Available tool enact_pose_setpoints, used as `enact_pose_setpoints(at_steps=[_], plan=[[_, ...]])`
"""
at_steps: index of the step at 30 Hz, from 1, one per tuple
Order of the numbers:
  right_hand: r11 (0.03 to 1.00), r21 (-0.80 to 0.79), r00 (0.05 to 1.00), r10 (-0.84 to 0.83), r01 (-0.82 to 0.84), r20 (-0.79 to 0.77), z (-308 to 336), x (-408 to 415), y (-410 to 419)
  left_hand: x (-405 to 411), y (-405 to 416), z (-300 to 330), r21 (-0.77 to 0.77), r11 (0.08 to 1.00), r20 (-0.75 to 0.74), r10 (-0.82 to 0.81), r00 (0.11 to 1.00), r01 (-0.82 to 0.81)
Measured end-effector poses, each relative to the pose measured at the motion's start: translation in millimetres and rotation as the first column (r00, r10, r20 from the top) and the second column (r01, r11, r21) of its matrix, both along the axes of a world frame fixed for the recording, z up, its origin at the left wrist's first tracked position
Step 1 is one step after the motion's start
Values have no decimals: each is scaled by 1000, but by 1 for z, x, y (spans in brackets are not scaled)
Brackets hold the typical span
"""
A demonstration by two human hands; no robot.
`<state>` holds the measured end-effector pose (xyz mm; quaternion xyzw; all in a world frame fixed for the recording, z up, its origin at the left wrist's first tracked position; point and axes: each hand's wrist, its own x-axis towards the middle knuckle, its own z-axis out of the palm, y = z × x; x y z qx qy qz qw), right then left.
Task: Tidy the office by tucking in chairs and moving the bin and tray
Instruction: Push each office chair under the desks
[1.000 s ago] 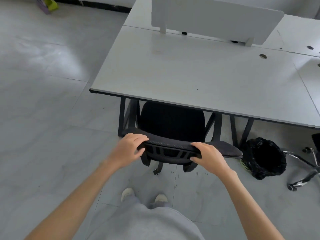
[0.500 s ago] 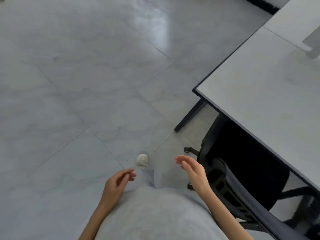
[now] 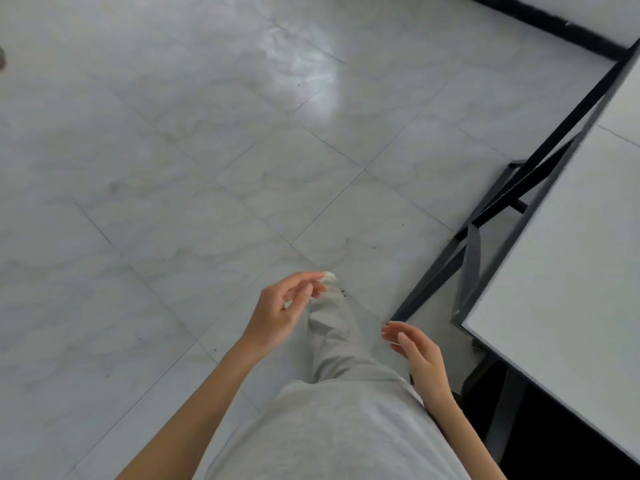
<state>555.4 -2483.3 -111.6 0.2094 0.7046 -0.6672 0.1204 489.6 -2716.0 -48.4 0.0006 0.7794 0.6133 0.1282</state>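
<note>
My left hand [image 3: 280, 308] hangs in front of me over the floor, fingers loosely curled, holding nothing. My right hand [image 3: 417, 355] is lower and to the right, fingers relaxed and empty, near the desk corner. The white desk [image 3: 561, 289] with its black frame [image 3: 498, 209] fills the right side. A dark shape under the desk [image 3: 540, 431] at the lower right is probably the black chair, mostly hidden. No bin or tray shows in this view.
Grey marble-look floor tiles [image 3: 207, 168] spread across the left and centre. My leg in grey trousers [image 3: 332, 341] steps forward, shoe tip just beyond my left hand. A black skirting strip [image 3: 540, 22] runs along the top right.
Both hands let go of the chair back a second ago. My view has swung left, away from the desk, and I have stepped forward along its end. The chair has dropped almost out of sight.
</note>
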Motion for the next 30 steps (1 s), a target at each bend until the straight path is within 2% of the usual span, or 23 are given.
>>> enact_pose_setpoints(at_steps=[3, 8, 13, 16, 19, 24, 30], plan=[[999, -33, 999, 12, -13, -45, -6, -102, -15, -77, -10, -14, -30, 999, 32, 14, 999, -13], [996, -66, 980, 39, -53, -195, 28, -279, -34, -176, -34, -19, -105, 983, 52, 154, 987, -148], [995, -90, 965, 20, -45, -262, 57, -419, -29, -266, -48, -24, -119, 961, 63, 256, 965, -248], [998, -64, 960, -3, -15, -279, 48, -489, -17, -345, -40, -33, -104, 963, 66, 257, 964, -250], [997, -27, 967, -76, 72, -244, 27, -555, 2, -449, -21, -41, -101, 977, 43, 195, 980, -190], [972, 17, 967, -233, 236, -104, 13, -638, 43, -636, 39, -27, -42, 998, 18, -35, 999, 36], [835, 120, 844, -533, 536, -60, 29, -701, 105, -818, 160, 2, -53, 914, -12, -404, 914, 403]])
